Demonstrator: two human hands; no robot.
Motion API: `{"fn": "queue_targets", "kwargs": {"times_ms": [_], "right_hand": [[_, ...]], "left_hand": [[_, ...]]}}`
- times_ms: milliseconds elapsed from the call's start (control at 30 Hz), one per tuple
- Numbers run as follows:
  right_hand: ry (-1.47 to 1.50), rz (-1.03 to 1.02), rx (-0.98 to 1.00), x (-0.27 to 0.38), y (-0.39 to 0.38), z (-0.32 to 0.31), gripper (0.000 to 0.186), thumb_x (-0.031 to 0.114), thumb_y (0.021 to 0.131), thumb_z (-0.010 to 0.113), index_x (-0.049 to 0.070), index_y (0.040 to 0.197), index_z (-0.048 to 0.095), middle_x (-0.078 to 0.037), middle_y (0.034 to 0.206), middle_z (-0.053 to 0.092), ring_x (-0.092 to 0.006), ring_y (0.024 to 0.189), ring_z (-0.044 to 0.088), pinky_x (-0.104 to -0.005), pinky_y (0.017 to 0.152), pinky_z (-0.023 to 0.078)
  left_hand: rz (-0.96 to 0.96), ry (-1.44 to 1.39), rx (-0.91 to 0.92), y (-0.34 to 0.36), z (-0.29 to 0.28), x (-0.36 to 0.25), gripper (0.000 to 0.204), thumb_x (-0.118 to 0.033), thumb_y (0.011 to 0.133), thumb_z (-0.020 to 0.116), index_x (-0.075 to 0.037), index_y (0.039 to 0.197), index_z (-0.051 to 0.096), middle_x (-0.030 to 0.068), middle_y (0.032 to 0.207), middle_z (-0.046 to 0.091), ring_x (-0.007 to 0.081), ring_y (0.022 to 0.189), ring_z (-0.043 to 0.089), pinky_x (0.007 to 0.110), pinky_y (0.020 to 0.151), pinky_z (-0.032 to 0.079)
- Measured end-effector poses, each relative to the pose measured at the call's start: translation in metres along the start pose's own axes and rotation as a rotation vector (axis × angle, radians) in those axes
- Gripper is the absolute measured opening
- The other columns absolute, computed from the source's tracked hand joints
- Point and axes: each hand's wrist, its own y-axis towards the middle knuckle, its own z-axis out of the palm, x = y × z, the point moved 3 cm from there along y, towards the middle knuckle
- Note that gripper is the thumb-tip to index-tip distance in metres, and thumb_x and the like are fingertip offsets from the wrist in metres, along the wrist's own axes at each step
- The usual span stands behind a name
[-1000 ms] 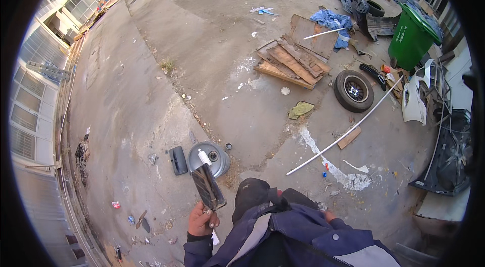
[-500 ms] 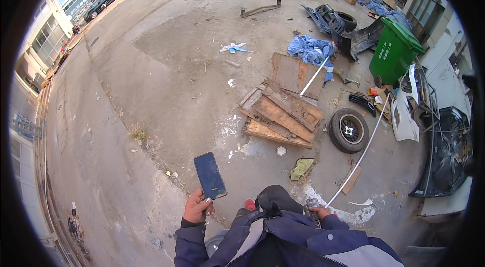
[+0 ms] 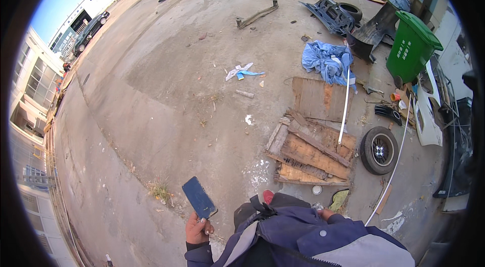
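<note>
My left hand (image 3: pixel 198 228) grips a dark flat smartphone (image 3: pixel 198 197) at its lower end, held out at the bottom of the view. My right hand (image 3: pixel 327 213) is at the right side of my dark jacket (image 3: pixel 339 241), closed around a small greyish object that I cannot make out, and mostly hidden by the jacket. Beneath me a red shoe (image 3: pixel 268 196) shows past my dark trousers (image 3: pixel 242 211). Just ahead on the concrete lie broken wooden boards (image 3: pixel 316 161), a small round lid (image 3: pixel 317 189) and a yellow-green cloth (image 3: pixel 338 199).
At the right are a loose wheel (image 3: pixel 379 150), a long white pipe (image 3: pixel 396 165), a green bin (image 3: pixel 411 47), car panels (image 3: pixel 428 110) and blue fabric (image 3: pixel 326 62). A bent metal bracket (image 3: pixel 256 14) lies ahead. A dark car (image 3: pixel 90 35) stands far left, beside buildings.
My view has moved forward over the yard, and the grey canister has left it. The phone has turned in my left hand's hold, and my right hand has come into view with a small object.
</note>
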Motion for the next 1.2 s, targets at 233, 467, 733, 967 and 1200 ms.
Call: {"fn": "queue_targets", "kwargs": {"times_ms": [233, 467, 733, 967, 1200], "right_hand": [[0.523, -0.121, -0.100, 0.258, 0.025, -0.017, 0.047, 0.035, 0.091, 0.082, 0.009, 0.125, 0.062, -0.009, 0.092, 0.073, -0.0233, 0.064, 0.071, -0.0363, 0.044, 0.049], [0.648, -0.110, -0.143, 0.419, 0.109, -0.013, 0.038, 0.035, 0.092, 0.080, 0.005, 0.112, 0.068, -0.012, 0.081, 0.072, -0.0243, 0.056, 0.069, -0.0372, 0.038, 0.047], [0.401, -0.134, -0.158, 0.499, 0.171, 0.002, 0.041, 0.043, 0.094, 0.076, 0.006, 0.111, 0.078, -0.009, 0.095, 0.078, -0.0212, 0.075, 0.072, -0.0362, 0.072, 0.056], [0.504, 0.000, -0.106, 0.626, 0.266, -0.065, 0.038, 0.044, 0.096, 0.074, 0.010, 0.114, 0.077, -0.009, 0.098, 0.078, -0.0212, 0.081, 0.073, -0.0368, 0.075, 0.056], [0.795, -0.022, -0.141, 0.789, 0.326, -0.202, 0.036, 0.044, 0.098, 0.072, 0.015, 0.118, 0.076, -0.009, 0.100, 0.078, -0.0211, 0.087, 0.073, -0.0374, 0.079, 0.057]], "left_hand": [[-0.078, -0.016, 0.049, 0.221, -0.002, -0.072, 0.041, -0.005, 0.099, 0.062, 0.002, 0.139, 0.053, 0.0111, 0.118, 0.072, 0.0130, 0.055, 0.050, 0.035, 0.057, 0.051], [-0.109, 0.057, 0.249, 0.487, 0.058, -0.156, 0.032, -0.006, 0.101, 0.062, 0.001, 0.132, 0.056, 0.0058, 0.087, 0.064, 0.0132, 0.055, 0.052, 0.035, 0.058, 0.052], [-0.176, 0.189, 0.392, 0.730, 0.170, -0.248, 0.036, -0.006, 0.100, 0.064, 0.002, 0.134, 0.055, 0.0038, 0.075, 0.061, 0.0127, 0.053, 0.052, 0.033, 0.058, 0.052], [-0.183, 0.204, 0.318, 0.917, 0.271, -0.260, 0.038, -0.006, 0.101, 0.063, 0.002, 0.137, 0.055, 0.0048, 0.082, 0.063, 0.0128, 0.055, 0.054, 0.034, 0.057, 0.051], [-0.311, 0.261, 0.372, 1.083, 0.411, -0.277, 0.041, -0.008, 0.101, 0.065, 0.002, 0.140, 0.054, 0.0044, 0.085, 0.064, 0.0123, 0.056, 0.052, 0.033, 0.060, 0.051]]}}
